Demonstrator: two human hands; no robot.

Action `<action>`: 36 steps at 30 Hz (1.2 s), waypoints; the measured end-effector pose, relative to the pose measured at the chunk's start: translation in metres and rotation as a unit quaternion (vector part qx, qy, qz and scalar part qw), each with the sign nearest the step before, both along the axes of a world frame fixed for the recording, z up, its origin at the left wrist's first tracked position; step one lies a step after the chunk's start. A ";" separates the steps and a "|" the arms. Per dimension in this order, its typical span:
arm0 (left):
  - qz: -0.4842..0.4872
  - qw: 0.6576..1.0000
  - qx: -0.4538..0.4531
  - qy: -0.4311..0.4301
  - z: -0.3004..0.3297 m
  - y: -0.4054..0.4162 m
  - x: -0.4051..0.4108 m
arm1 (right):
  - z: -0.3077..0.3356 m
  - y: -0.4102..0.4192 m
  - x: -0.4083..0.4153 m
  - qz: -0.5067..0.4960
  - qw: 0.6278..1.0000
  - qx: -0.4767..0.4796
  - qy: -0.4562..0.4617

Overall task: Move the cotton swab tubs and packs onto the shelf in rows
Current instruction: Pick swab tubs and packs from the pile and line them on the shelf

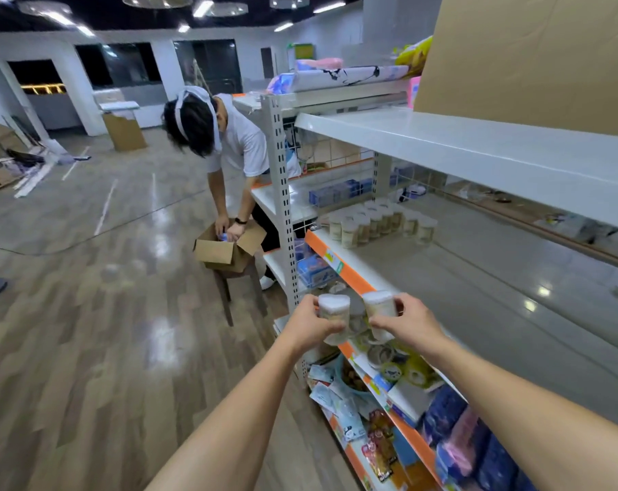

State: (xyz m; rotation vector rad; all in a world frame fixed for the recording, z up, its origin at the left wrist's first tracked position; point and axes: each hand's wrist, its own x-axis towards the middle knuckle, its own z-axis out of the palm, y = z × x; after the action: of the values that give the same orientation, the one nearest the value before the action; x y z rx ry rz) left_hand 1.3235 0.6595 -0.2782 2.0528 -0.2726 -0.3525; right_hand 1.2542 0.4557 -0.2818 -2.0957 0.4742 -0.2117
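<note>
One upright cotton swab tub (pixel 333 315) is gripped in the left hand (pixel 309 324), another (pixel 380 311) in the right hand (pixel 412 322). The shelved tub row (pixel 378 223) lies farther along the shelf (pixel 477 278) (right hand nearer).

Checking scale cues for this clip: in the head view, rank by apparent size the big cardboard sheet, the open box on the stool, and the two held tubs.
1. Cardboard sheet, though nearness inflates it.
2. Open box.
3. Left-hand tub and right-hand tub: alike, unranked.
</note>
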 end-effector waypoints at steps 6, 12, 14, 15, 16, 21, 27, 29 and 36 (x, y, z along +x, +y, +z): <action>-0.013 1.000 0.024 -0.006 0.003 -0.021 0.064 | -0.001 -0.012 0.062 -0.015 1.000 0.011 -0.002; -0.059 0.997 0.036 -0.017 0.022 -0.059 0.122 | 0.008 -0.044 0.110 -0.034 0.999 0.008 0.002; -0.081 0.996 0.037 -0.023 0.027 -0.074 0.135 | 0.011 -0.057 0.119 -0.048 0.998 -0.025 0.013; -0.091 0.995 0.038 -0.032 0.028 -0.081 0.140 | 0.012 -0.065 0.123 -0.055 0.998 -0.035 0.019; -0.098 0.993 0.043 -0.042 0.029 -0.088 0.146 | 0.013 -0.072 0.127 -0.063 0.997 -0.035 0.020; -0.124 0.983 0.111 -0.073 0.030 -0.124 0.170 | 0.011 -0.102 0.141 -0.097 0.995 -0.036 0.017; -0.203 0.962 0.153 -0.099 0.033 -0.165 0.206 | 0.009 -0.121 0.154 -0.126 0.991 -0.030 0.042; -0.233 0.956 0.153 -0.094 0.031 -0.177 0.220 | 0.007 -0.126 0.160 -0.142 0.989 -0.024 0.042; -0.313 0.903 0.195 -0.222 0.026 -0.214 0.275 | -0.001 -0.140 0.195 -0.217 0.973 -0.055 0.054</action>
State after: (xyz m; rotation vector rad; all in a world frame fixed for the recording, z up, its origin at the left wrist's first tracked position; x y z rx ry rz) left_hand 1.5983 0.4454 -0.2521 2.3850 -1.2465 -0.3357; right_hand 1.4489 0.3154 -0.2824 -2.0957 1.0076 -0.3850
